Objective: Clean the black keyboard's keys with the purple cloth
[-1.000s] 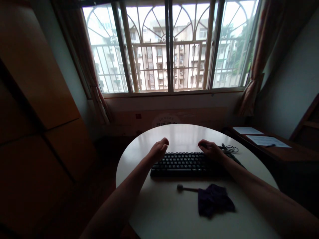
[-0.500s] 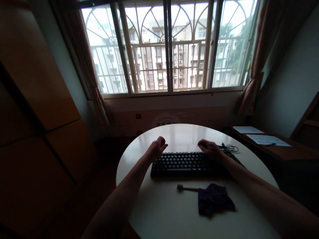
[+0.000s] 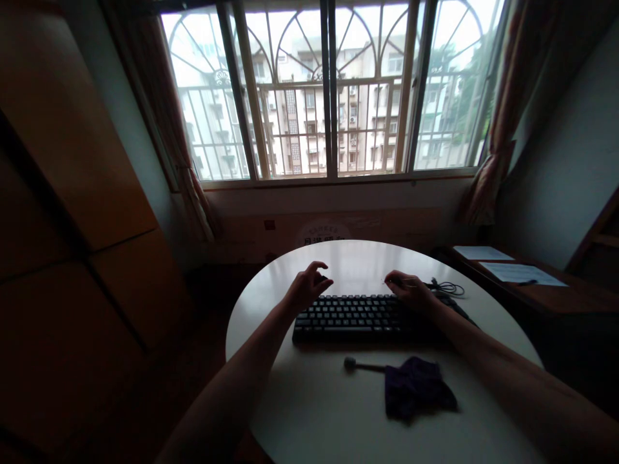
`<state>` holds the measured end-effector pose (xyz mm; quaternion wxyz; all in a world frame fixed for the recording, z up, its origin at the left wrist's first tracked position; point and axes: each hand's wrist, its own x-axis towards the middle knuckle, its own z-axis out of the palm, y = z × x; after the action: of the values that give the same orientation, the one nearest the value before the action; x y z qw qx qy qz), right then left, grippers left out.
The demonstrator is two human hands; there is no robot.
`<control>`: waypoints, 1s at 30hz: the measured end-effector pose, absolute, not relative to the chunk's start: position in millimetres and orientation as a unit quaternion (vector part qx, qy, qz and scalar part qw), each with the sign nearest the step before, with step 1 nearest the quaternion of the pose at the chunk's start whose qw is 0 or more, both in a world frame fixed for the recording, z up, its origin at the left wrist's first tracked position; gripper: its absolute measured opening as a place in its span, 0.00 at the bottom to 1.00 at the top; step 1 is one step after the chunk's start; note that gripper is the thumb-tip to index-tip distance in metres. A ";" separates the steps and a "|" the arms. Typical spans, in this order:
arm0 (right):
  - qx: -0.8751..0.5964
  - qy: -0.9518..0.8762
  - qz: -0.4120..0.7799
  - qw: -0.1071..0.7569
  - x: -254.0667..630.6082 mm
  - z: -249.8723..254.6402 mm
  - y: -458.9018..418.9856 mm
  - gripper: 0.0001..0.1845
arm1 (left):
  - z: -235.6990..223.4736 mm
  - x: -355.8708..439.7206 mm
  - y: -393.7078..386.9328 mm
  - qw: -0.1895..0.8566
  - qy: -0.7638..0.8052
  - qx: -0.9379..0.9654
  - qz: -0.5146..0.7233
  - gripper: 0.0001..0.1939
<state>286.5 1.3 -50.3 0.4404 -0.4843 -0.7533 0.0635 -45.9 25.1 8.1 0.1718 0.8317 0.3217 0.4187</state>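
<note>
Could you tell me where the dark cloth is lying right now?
The cloth lies on the round table, just nearer than the keyboard, toward the right.

Your left hand (image 3: 305,288): forearm stretched forward, fingers loosely curled, index raised | your right hand (image 3: 411,289): forearm stretched forward, palm down, fingers bent low | hands well apart, level with each other

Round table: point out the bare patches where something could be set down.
Free on the round table: the far part beyond the keyboard, and the near left part beside the purple cloth. Crowded: the cable by the right hand, and the small tool.
</note>
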 end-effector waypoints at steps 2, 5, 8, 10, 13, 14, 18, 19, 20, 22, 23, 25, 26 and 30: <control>-0.488 -0.751 0.063 0.441 286.4 -50.3 1.4 0.11 | 8.2 -44.8 23.9 0.182 0.311 0.826 0.433 0.15; -0.495 -0.747 0.065 0.439 286.2 -49.6 0.7 0.11 | 8.4 -43.4 22.0 0.210 0.305 0.819 0.438 0.15; -0.494 -0.748 0.068 0.438 285.5 -48.5 -0.3 0.11 | 7.4 -42.5 20.8 0.217 0.310 0.816 0.436 0.15; -0.491 -0.750 0.067 0.437 284.9 -47.9 -0.7 0.11 | 6.7 -41.8 19.8 0.199 0.309 0.819 0.440 0.15; -0.492 -0.751 0.066 0.436 284.5 -47.8 -0.7 0.11 | 8.0 -40.6 16.9 0.166 0.302 0.825 0.447 0.13; -0.493 -0.750 0.064 0.436 284.6 -48.0 -0.5 0.11 | 9.2 -40.1 15.5 0.153 0.301 0.828 0.447 0.12; -0.491 -0.755 0.058 0.431 285.5 -49.4 0.1 0.11 | 14.6 -38.8 10.5 0.117 0.294 0.837 0.448 0.08; -0.491 -0.756 0.058 0.429 285.8 -49.7 0.2 0.11 | 15.5 -38.6 9.9 0.116 0.292 0.836 0.450 0.08; -0.493 -0.757 0.058 0.426 286.1 -49.9 0.3 0.11 | 16.0 -38.4 9.6 0.120 0.291 0.834 0.453 0.09; -0.496 -0.756 0.058 0.423 286.8 -50.6 0.7 0.11 | 16.1 -38.1 9.4 0.138 0.290 0.830 0.457 0.10; -0.498 -0.755 0.058 0.423 287.2 -51.0 1.1 0.11 | 15.9 -37.9 9.4 0.150 0.290 0.827 0.459 0.11; -0.500 -0.755 0.057 0.420 288.0 -52.2 2.3 0.11 | 14.9 -37.4 9.3 0.179 0.291 0.820 0.460 0.11; -0.499 -0.756 0.058 0.419 288.4 -52.9 3.1 0.11 | 14.3 -37.1 9.3 0.197 0.290 0.816 0.460 0.11; -0.492 -0.761 0.060 0.419 289.7 -54.8 5.2 0.11 | 10.9 -37.4 13.9 0.274 0.282 0.792 0.468 0.12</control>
<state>289.7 5.2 -54.8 0.4186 -0.4925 -0.7606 0.0604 -37.4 13.9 10.9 0.2744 0.7915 0.2817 0.4678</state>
